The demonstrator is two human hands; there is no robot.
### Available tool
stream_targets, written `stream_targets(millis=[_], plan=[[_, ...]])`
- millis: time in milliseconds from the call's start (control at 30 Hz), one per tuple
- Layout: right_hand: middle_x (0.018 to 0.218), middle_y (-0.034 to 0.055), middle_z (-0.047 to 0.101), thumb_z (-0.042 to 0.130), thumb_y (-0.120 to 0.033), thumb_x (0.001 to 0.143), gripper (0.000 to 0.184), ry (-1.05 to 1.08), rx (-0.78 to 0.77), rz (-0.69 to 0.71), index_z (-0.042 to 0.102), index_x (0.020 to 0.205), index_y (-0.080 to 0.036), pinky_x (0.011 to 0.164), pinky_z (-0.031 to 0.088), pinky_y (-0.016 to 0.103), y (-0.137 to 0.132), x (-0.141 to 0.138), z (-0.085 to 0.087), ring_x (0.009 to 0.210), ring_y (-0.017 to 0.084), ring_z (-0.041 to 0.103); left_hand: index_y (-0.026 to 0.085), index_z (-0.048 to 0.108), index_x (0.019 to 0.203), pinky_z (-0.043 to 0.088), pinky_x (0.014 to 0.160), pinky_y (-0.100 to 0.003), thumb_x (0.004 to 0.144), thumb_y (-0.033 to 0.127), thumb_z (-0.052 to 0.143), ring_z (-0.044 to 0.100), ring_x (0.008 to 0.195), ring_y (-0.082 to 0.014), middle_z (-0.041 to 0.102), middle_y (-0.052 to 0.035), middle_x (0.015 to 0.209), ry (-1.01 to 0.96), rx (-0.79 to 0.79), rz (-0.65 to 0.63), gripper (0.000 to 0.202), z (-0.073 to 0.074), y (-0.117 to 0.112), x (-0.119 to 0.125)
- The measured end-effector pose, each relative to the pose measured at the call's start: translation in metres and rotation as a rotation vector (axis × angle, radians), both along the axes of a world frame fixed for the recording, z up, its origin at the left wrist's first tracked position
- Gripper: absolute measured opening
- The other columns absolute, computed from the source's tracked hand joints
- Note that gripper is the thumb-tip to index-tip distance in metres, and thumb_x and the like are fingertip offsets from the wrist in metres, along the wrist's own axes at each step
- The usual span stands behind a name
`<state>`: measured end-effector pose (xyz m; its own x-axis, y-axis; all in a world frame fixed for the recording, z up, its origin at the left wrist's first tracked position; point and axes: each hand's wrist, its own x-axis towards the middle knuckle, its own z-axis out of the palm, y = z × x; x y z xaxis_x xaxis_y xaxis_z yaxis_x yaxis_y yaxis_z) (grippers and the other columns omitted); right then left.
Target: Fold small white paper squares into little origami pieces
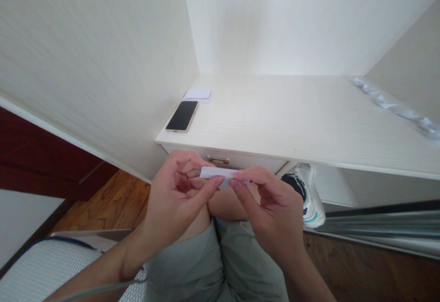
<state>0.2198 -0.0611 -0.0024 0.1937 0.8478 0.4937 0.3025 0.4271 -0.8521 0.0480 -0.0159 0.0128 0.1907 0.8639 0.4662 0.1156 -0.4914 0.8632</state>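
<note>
A small folded strip of white paper (pixel 220 172) is held up above my lap, just in front of the desk's drawer. My left hand (pixel 180 192) pinches it from the left, the thumb on its lower edge and the fingers behind. From the right, my right hand (pixel 270 205) grips it between thumb and index finger. Both thumbs press close together at the middle of the strip. The part of the paper behind the fingers is hidden.
On the white desk (pixel 268 118) lie a black-screened phone (pixel 182 116) and a small stack of white paper (pixel 198 94). Several twisted paper pieces (pixel 395 105) line the right wall. Below are a drawer handle (pixel 218 160) and a white shoe (pixel 311 201).
</note>
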Motion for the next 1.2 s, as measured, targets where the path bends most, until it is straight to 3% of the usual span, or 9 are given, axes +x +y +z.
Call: stream_targets(millis=[167, 333, 567, 800, 933, 1200], plan=[[0.090, -0.0020, 0.079, 0.074, -0.009, 0.089, 0.021, 0.050, 0.014, 0.028, 0.076, 0.095, -0.028, 0.075, 0.056, 0.030, 0.006, -0.006, 0.001, 0.082, 0.016, 0.073, 0.028, 0.072, 0.109, 0.063, 0.084, -0.032, 0.089, 0.003, 0.071, 0.073, 0.100, -0.0188, 0.077, -0.0018, 0.105, 0.103, 0.209, -0.102, 0.033, -0.005, 0.001, -0.006], [0.086, -0.0006, 0.079, 0.075, -0.012, 0.088, 0.018, 0.052, -0.003, -0.020, 0.078, 0.093, -0.028, 0.074, 0.058, 0.031, 0.016, -0.012, 0.002, 0.078, 0.018, 0.073, 0.028, 0.075, 0.108, 0.060, 0.082, -0.027, 0.090, 0.002, 0.069, 0.073, 0.098, -0.0151, 0.077, -0.0007, 0.109, 0.265, 0.325, -0.079, 0.033, 0.000, 0.012, -0.014], [0.091, 0.0026, 0.081, 0.072, -0.020, 0.091, 0.010, -0.040, 0.015, 0.008, 0.078, 0.097, -0.027, 0.079, 0.060, 0.035, 0.034, -0.020, -0.018, 0.083, 0.021, 0.075, 0.025, 0.080, 0.098, 0.059, 0.075, -0.028, 0.089, 0.011, 0.075, 0.073, 0.083, -0.0162, 0.080, -0.0021, 0.094, 0.271, 0.296, 0.052, 0.017, -0.016, 0.025, -0.026], [0.093, 0.0031, 0.079, 0.069, -0.012, 0.091, 0.017, -0.001, 0.079, 0.068, 0.075, 0.101, -0.025, 0.077, 0.057, 0.034, 0.042, -0.029, -0.026, 0.083, 0.019, 0.071, 0.024, 0.079, 0.099, 0.056, 0.074, -0.027, 0.087, 0.010, 0.077, 0.071, 0.083, -0.0157, 0.078, -0.0029, 0.093, 0.210, 0.217, 0.036, 0.019, -0.028, 0.026, -0.034], [0.092, 0.0027, 0.078, 0.071, -0.013, 0.090, 0.020, -0.017, 0.019, 0.080, 0.075, 0.107, -0.023, 0.077, 0.056, 0.032, 0.041, -0.030, -0.028, 0.081, 0.018, 0.070, 0.024, 0.079, 0.101, 0.054, 0.071, -0.025, 0.088, 0.010, 0.075, 0.069, 0.081, -0.0146, 0.076, -0.0030, 0.091, 0.226, 0.180, 0.041, 0.020, -0.028, 0.024, -0.038], [0.090, 0.0019, 0.074, 0.073, -0.011, 0.088, 0.017, -0.027, -0.054, 0.162, 0.076, 0.102, -0.021, 0.074, 0.052, 0.030, 0.044, -0.029, -0.031, 0.078, 0.016, 0.065, 0.020, 0.078, 0.104, 0.052, 0.069, -0.022, 0.091, 0.010, 0.072, 0.068, 0.080, -0.0121, 0.075, -0.0039, 0.091, 0.357, 0.191, -0.015, 0.017, -0.018, 0.024, -0.045]])
